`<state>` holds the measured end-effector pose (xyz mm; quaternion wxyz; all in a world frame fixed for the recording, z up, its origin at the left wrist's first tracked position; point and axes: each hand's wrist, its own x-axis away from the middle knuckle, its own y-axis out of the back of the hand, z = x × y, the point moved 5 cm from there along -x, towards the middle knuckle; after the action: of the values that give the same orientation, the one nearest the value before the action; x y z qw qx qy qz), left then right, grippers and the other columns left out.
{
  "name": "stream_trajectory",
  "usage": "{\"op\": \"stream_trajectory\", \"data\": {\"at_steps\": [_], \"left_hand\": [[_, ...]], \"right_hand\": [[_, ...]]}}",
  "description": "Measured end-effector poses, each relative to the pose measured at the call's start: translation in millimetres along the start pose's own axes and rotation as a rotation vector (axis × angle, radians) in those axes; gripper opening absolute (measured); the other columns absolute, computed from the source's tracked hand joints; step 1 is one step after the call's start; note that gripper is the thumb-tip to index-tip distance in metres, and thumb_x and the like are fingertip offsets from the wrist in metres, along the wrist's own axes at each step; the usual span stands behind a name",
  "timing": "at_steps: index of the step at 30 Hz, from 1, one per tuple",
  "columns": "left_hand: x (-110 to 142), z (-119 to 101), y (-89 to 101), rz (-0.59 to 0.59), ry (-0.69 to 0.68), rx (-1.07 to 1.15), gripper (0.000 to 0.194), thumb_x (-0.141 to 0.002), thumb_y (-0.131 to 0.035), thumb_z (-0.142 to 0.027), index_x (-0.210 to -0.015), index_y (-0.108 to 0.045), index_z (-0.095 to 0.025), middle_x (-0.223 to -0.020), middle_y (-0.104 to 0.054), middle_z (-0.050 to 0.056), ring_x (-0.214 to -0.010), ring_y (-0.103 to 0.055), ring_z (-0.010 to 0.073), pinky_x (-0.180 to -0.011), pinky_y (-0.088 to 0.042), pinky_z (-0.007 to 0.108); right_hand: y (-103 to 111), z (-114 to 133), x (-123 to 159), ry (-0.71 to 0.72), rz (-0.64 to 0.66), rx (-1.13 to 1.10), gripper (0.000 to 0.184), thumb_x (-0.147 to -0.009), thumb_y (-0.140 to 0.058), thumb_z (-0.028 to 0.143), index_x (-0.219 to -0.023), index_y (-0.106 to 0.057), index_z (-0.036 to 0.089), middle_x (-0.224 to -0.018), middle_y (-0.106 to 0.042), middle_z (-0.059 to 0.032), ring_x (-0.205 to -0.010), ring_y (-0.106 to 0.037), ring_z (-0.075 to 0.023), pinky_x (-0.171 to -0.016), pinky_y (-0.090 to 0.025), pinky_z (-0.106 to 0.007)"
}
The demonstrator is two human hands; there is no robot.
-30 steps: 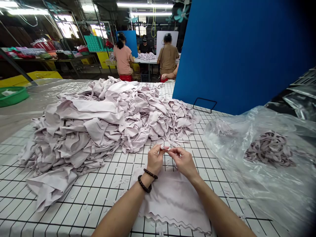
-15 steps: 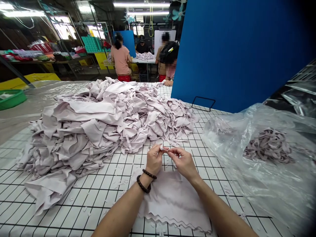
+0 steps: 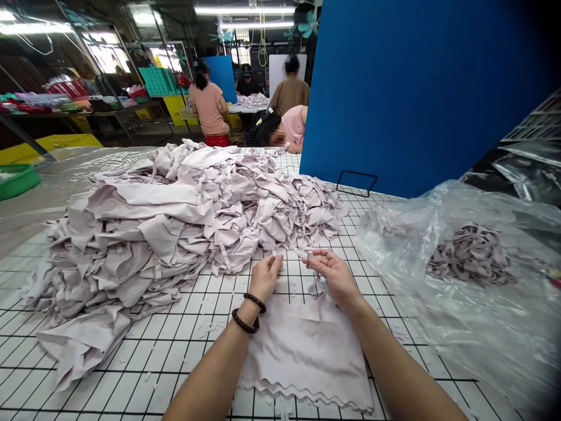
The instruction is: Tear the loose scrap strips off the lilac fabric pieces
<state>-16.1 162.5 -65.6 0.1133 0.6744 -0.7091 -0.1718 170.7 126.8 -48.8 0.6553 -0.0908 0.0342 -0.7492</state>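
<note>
A pale lilac garment [image 3: 307, 356] with a wavy hem lies on the gridded table in front of me, between my forearms. My right hand [image 3: 335, 278] pinches its thin strap [image 3: 316, 285] above the garment's top edge. To the left, apart from it, my left hand [image 3: 265, 276] is closed at the fingertips, with a small pale scrap [image 3: 274, 253] showing there. Dark bead bracelets circle my left wrist. Just beyond both hands rises a large heap of similar lilac garments [image 3: 175, 216].
Small pale scraps dot the gridded table [image 3: 197, 351]. On the right, a clear plastic bag [image 3: 394, 257] holds bundled lilac strips [image 3: 471, 254]. A tall blue board [image 3: 394, 88] stands behind in a black wire stand [image 3: 357, 190]. A co-worker in pink [image 3: 293, 124] leans at the table's far side.
My hands, which met at the fingertips, are now apart, the left one drawn leftward. The co-worker in pink has leaned further into view, head low. My view has shifted slightly.
</note>
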Motion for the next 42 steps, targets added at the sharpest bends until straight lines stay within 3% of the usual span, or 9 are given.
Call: {"op": "stream_trajectory", "data": {"at_steps": [4,6,10,13,18,22,32,39,42], "left_hand": [[8.6,-23.5,18.3,-0.252,-0.073,0.05,0.036,-0.081,-0.056,-0.051,-0.09,-0.063,-0.016,-0.09,-0.06,0.007,-0.077,-0.057,0.0166,-0.073,-0.044,0.028],[14.0,-31.5,9.3,-0.109,0.014,0.226,0.04,-0.081,-0.055,-0.054,-0.089,-0.062,-0.015,-0.084,-0.061,0.007,-0.07,-0.057,0.0154,-0.067,-0.046,0.028],[29.8,-39.1,-25.2,0.402,0.326,0.767,0.047,-0.082,-0.054,-0.055,-0.088,-0.064,-0.01,-0.076,-0.063,0.008,-0.06,-0.058,0.0112,-0.059,-0.048,0.024],[34.2,-35.5,-27.5,0.418,0.423,0.943,0.038,-0.078,-0.065,-0.046,-0.086,-0.065,-0.009,-0.076,-0.064,0.006,-0.063,-0.059,0.0089,-0.062,-0.048,0.02],[34.4,-28.1,-23.2,0.381,0.406,1.017,0.027,-0.073,-0.074,-0.033,-0.088,-0.066,-0.011,-0.081,-0.065,0.004,-0.074,-0.062,0.0098,-0.071,-0.05,0.021],[33.8,-25.2,-24.4,0.367,0.42,1.049,0.026,-0.071,-0.076,-0.029,-0.089,-0.067,-0.012,-0.089,-0.066,0.005,-0.081,-0.063,0.0106,-0.079,-0.05,0.022],[39.8,-22.0,-30.5,0.488,0.492,0.987,0.028,-0.075,-0.07,-0.036,-0.082,-0.062,-0.01,-0.074,-0.061,0.004,-0.063,-0.062,0.0102,-0.062,-0.052,0.022],[35.2,-27.2,-26.1,0.37,0.322,0.863,0.034,-0.07,-0.073,-0.042,-0.078,-0.055,-0.013,-0.072,-0.055,0.0,-0.065,-0.058,0.0091,-0.06,-0.05,0.022],[35.8,-29.3,-25.6,0.334,0.256,0.736,0.035,-0.073,-0.069,-0.045,-0.078,-0.055,-0.013,-0.073,-0.054,0.0,-0.065,-0.057,0.0104,-0.06,-0.051,0.024]], "right_hand": [[-3.5,18.7,8.8,0.265,-0.06,0.213,0.03,-0.079,-0.066,0.037,-0.102,-0.057,0.019,-0.09,-0.069,-0.0074,-0.09,-0.064,-0.0219,-0.079,-0.049,-0.036],[-9.9,32.1,18.5,0.501,-0.084,0.46,0.018,-0.084,-0.06,0.032,-0.097,-0.062,0.021,-0.094,-0.068,-0.0069,-0.091,-0.063,-0.0211,-0.084,-0.048,-0.038],[-23.9,41.9,36.1,0.91,-0.045,0.902,0.021,-0.086,-0.056,0.019,-0.102,-0.066,0.026,-0.091,-0.069,-0.0041,-0.093,-0.062,-0.0199,-0.089,-0.043,-0.039],[-26.6,36.2,41.0,1.038,0.033,1.087,0.034,-0.086,-0.053,0.012,-0.115,-0.061,0.028,-0.09,-0.071,-0.0026,-0.096,-0.063,-0.019,-0.093,-0.038,-0.038],[-26.4,29.4,43.7,1.138,0.081,1.192,0.041,-0.088,-0.048,0.008,-0.123,-0.056,0.029,-0.1,-0.071,-0.002,-0.104,-0.06,-0.019,-0.095,-0.034,-0.038],[-24.8,26.7,40.8,1.12,0.054,1.19,0.04,-0.088,-0.05,0.01,-0.124,-0.055,0.028,-0.097,-0.072,-0.0024,-0.101,-0.062,-0.0191,-0.093,-0.036,-0.037],[-24.9,21.7,38.2,1.038,0.062,1.136,0.041,-0.088,-0.052,0.014,-0.124,-0.055,0.03,-0.096,-0.071,-0.002,-0.096,-0.064,-0.0195,-0.09,-0.04,-0.037],[-22.8,28.9,35.2,0.969,-0.011,1.089,0.027,-0.085,-0.054,0.014,-0.106,-0.065,0.026,-0.09,-0.071,-0.0039,-0.092,-0.061,-0.0207,-0.091,-0.039,-0.039],[-19.2,39.9,28.0,0.766,0.019,0.918,0.027,-0.081,-0.055,0.015,-0.104,-0.064,0.024,-0.098,-0.068,-0.0054,-0.102,-0.056,-0.023,-0.093,-0.039,-0.041]]}}
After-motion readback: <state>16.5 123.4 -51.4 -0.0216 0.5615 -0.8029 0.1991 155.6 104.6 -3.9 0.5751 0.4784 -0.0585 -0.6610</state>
